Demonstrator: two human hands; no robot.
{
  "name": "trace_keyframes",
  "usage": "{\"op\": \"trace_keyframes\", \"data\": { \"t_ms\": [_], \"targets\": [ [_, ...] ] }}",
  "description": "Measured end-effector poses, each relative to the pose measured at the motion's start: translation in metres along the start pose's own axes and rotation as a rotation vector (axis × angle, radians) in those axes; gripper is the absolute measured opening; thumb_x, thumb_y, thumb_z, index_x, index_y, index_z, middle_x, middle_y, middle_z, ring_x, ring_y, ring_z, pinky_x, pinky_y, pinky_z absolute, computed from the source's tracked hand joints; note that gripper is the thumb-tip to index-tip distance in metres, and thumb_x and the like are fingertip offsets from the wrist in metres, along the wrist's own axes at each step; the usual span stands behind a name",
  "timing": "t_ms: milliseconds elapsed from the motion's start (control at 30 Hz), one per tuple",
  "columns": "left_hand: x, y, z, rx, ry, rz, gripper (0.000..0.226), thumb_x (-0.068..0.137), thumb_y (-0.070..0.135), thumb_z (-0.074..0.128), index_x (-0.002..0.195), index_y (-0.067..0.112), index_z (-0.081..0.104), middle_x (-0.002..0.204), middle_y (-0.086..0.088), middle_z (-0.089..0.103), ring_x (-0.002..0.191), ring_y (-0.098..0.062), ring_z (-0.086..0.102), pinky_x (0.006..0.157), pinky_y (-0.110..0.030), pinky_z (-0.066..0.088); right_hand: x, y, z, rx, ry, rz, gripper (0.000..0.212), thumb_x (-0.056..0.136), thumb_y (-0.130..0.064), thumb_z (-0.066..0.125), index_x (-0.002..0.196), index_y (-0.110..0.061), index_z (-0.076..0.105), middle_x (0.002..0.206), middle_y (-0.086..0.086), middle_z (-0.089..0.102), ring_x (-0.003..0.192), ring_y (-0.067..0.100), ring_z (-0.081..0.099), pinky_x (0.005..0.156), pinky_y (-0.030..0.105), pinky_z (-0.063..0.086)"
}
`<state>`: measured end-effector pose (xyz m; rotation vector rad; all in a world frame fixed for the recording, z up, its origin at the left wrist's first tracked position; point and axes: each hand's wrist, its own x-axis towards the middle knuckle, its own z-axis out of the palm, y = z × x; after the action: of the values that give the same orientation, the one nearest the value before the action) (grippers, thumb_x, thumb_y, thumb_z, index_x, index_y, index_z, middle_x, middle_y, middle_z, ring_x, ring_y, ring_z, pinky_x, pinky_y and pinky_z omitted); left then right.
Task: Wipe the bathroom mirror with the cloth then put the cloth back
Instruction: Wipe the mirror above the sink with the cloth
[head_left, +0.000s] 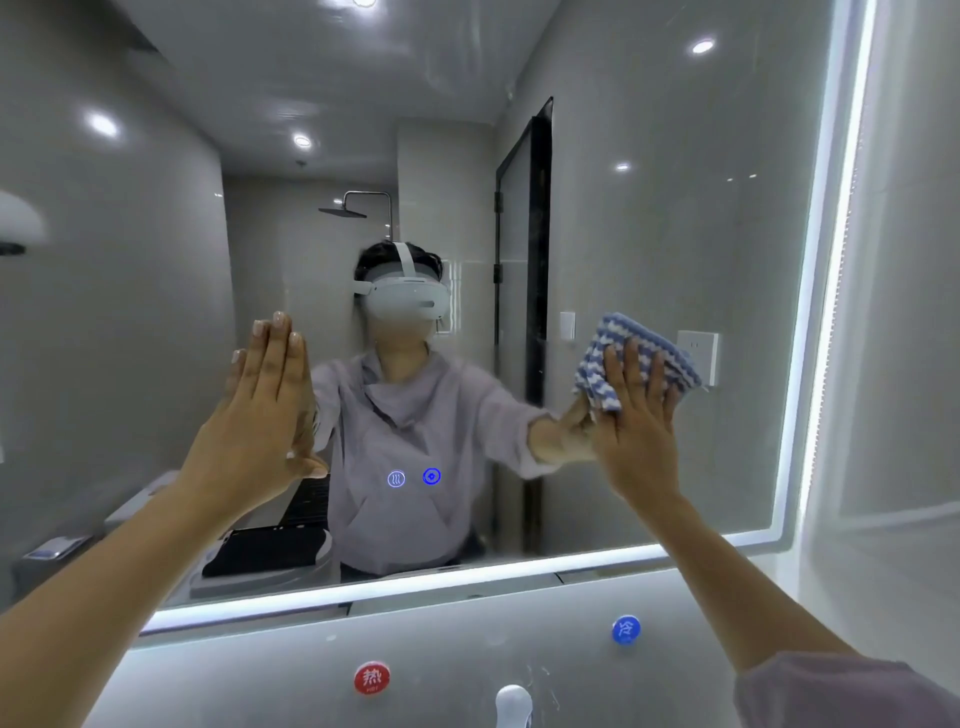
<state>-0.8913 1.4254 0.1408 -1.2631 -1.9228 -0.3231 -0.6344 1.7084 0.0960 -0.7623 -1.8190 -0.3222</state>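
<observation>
Sleeve (841, 691), tap (513, 704), lit mirror (649, 208), grey wall (467, 649)

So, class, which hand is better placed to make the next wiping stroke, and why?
The right hand: it presses the striped cloth against the mirror. The left hand rests bare on it, fingers straight.

Smooth, glossy glass mirror (649, 234) fills most of the frame, edged with a frosted, glowing strip. At right centre is a cloth (613, 358) of soft, ribbed, fluffy fabric in blue and white. Below, the grey wall (467, 623) looks polished and shiny. A glossy white tap (513, 704) sits at bottom centre, and a matt fabric sleeve (831, 691) at lower right.
</observation>
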Motion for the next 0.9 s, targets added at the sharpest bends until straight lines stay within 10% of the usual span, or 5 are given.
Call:
{"op": "trace_keyframes", "data": {
  "t_ms": [133, 267, 467, 900],
  "targets": [
    [0.000, 0.001, 0.000, -0.005, -0.008, -0.008, 0.145, 0.043, 0.047, 0.086, 0.142, -0.008, -0.004, 0.153, -0.020, -0.014, 0.142, -0.031, -0.018, 0.115, -0.048, 0.002, 0.001, -0.044, 0.005, 0.130, 0.047, 0.175, 0.052, 0.101, -0.031, 0.031, 0.150, -0.019, 0.015, 0.157, 0.008, 0.004, 0.145, 0.033, -0.003, 0.117, 0.055, -0.003],
    [0.000, 0.001, -0.001, -0.010, -0.031, -0.019, 0.148, 0.040, 0.049, 0.086, 0.143, -0.006, -0.006, 0.153, -0.017, -0.017, 0.142, -0.028, -0.021, 0.115, -0.036, -0.013, -0.006, -0.097, 0.008, 0.143, 0.001, -0.064, 0.056, 0.095, -0.030, 0.039, 0.149, -0.019, 0.030, 0.157, 0.004, 0.016, 0.146, 0.035, 0.006, 0.116, 0.057, 0.002],
    [0.000, 0.001, -0.004, -0.023, -0.040, -0.018, 0.149, 0.044, 0.047, 0.087, 0.143, -0.001, -0.013, 0.153, -0.014, -0.023, 0.141, -0.025, -0.024, 0.109, -0.025, -0.025, -0.017, -0.165, 0.015, 0.209, -0.151, -0.321, 0.056, 0.099, -0.034, 0.028, 0.150, -0.032, 0.006, 0.158, -0.008, -0.002, 0.147, 0.025, -0.012, 0.117, 0.049, -0.011],
    [0.002, -0.001, -0.001, 0.010, -0.060, -0.029, 0.153, 0.037, 0.048, 0.089, 0.144, -0.005, -0.006, 0.154, -0.019, -0.015, 0.142, -0.028, -0.019, 0.112, -0.028, -0.021, -0.008, -0.068, 0.003, 0.185, -0.069, -0.272, 0.052, 0.095, -0.032, 0.032, 0.146, -0.023, 0.031, 0.154, -0.006, 0.022, 0.146, 0.029, 0.012, 0.119, 0.045, 0.001]
  ]
}}
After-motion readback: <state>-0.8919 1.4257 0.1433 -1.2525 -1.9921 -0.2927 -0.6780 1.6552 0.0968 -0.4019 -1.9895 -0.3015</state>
